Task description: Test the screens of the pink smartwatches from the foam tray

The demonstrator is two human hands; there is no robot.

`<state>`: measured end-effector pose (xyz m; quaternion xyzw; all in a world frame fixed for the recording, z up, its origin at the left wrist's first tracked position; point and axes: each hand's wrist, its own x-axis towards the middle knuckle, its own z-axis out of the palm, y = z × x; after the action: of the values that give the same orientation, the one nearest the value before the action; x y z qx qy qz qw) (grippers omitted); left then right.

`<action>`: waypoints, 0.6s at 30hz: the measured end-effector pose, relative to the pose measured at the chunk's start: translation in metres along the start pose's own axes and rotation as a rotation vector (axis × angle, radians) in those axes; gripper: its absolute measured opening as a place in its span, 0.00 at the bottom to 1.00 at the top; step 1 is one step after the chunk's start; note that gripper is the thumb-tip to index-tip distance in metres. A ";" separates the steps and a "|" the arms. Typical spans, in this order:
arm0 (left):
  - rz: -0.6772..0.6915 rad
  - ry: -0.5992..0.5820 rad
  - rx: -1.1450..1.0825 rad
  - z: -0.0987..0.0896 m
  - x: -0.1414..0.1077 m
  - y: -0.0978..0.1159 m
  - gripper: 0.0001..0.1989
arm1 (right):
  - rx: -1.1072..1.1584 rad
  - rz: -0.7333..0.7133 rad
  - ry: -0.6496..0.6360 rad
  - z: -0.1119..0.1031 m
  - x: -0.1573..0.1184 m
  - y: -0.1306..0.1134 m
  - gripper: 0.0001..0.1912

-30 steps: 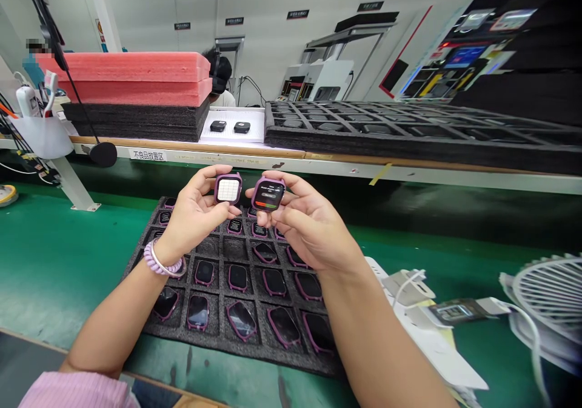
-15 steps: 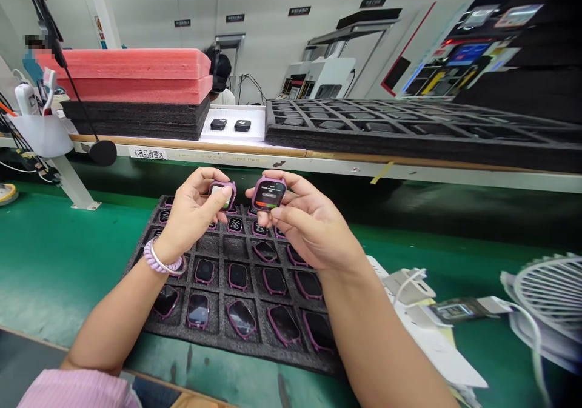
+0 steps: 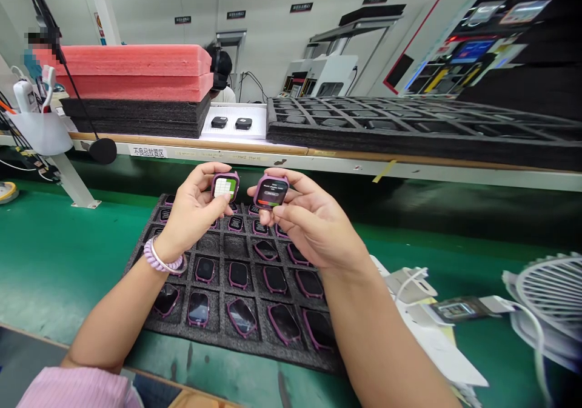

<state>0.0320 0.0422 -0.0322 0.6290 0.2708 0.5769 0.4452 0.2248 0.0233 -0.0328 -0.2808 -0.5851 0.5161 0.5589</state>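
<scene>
My left hand (image 3: 193,205) grips a purple-framed smartwatch case (image 3: 225,186) by its edges, the thumb at the lower part of its lit screen, which shows a white grid beside green. Close to its right, my right hand (image 3: 313,214) pinches a second purple smartwatch case (image 3: 271,191). That one's dark screen carries small white text, a grey button and an orange-green strip at the bottom. Neither case has a strap. Both are held above a black foam tray (image 3: 213,330) whose compartments hold several more purple watch cases (image 3: 238,274); two visible compartments hold none.
Behind stands a shelf with pink foam blocks (image 3: 136,71), a white tray (image 3: 254,114) with two black watch cases and a large black foam tray (image 3: 409,144). To the right are a white fan (image 3: 552,299) and chargers with cables (image 3: 411,284). Another person is partly visible beyond.
My left thumb has slid down, uncovering more of the left watch's screen, which now shows a white grid on green. The right watch stays in my fingers, nearly unmoved.
</scene>
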 end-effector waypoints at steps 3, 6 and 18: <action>0.003 -0.017 -0.008 0.000 0.000 -0.001 0.21 | -0.041 0.001 0.004 -0.001 0.000 0.000 0.25; -0.011 -0.038 -0.032 0.000 -0.001 -0.001 0.24 | -0.065 0.003 0.006 -0.001 0.000 -0.001 0.25; 0.012 -0.003 -0.012 0.001 -0.001 0.001 0.15 | -0.093 -0.002 0.003 -0.003 -0.001 0.001 0.25</action>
<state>0.0328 0.0410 -0.0314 0.6287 0.2628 0.5804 0.4459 0.2277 0.0239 -0.0342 -0.3065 -0.6079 0.4873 0.5468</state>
